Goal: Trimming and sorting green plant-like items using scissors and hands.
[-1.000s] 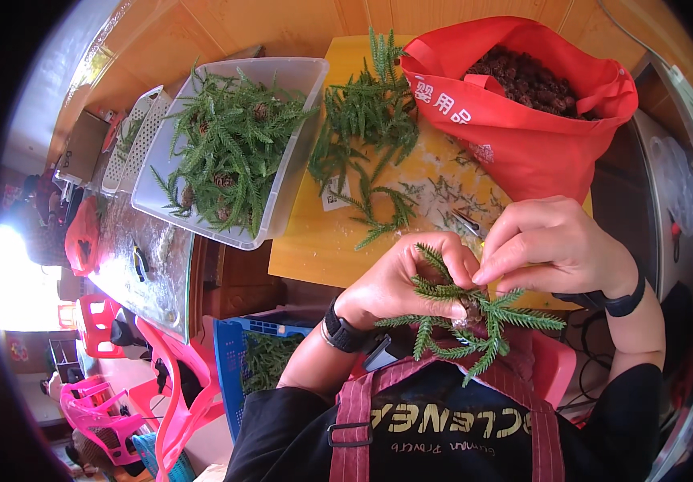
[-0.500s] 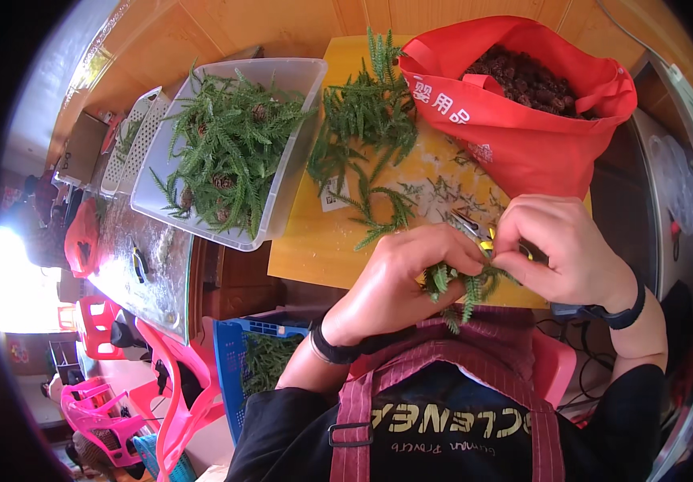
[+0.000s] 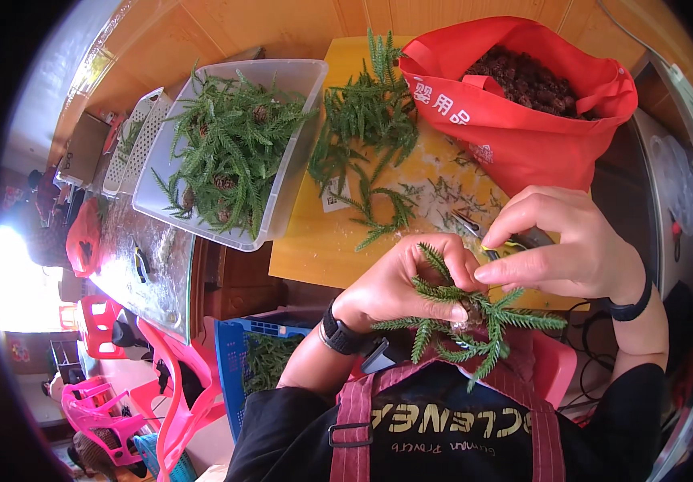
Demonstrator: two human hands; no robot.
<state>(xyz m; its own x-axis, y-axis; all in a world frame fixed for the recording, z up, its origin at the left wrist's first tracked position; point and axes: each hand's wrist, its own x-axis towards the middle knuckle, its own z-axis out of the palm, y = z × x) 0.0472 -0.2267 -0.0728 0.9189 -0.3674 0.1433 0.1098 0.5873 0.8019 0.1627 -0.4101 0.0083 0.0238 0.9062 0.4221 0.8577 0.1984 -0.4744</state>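
Observation:
Close to my chest, my left hand (image 3: pixel 410 281) is closed round the middle of a green artificial pine sprig (image 3: pixel 491 341), whose needled branches fan out to both sides. A small brownish patch, perhaps a cone, shows at its centre beside my thumb. My right hand (image 3: pixel 575 253) keeps a pair of pliers (image 3: pixel 534 238) with yellow-and-dark handles in its palm, jaws pointing up and left. Its thumb and index finger reach toward the sprig; whether they pinch anything fine is too small to tell. Beyond my hands, more pine sprigs (image 3: pixel 370 120) lie on the yellow tabletop (image 3: pixel 306 253).
A clear plastic tub (image 3: pixel 284 201) of pine sprigs and cones stands left. At the back right, a red bag (image 3: pixel 543 157) holds brown pine cones (image 3: pixel 523 80). Needle scraps litter the tabletop. Other pliers (image 3: pixel 139 263) lie on a side table. A blue crate (image 3: pixel 230 361) stands below.
The sprig has turned and come up into view, its branches now spread toward me. My right hand has opened its fingers somewhat, still with the pliers in its palm.

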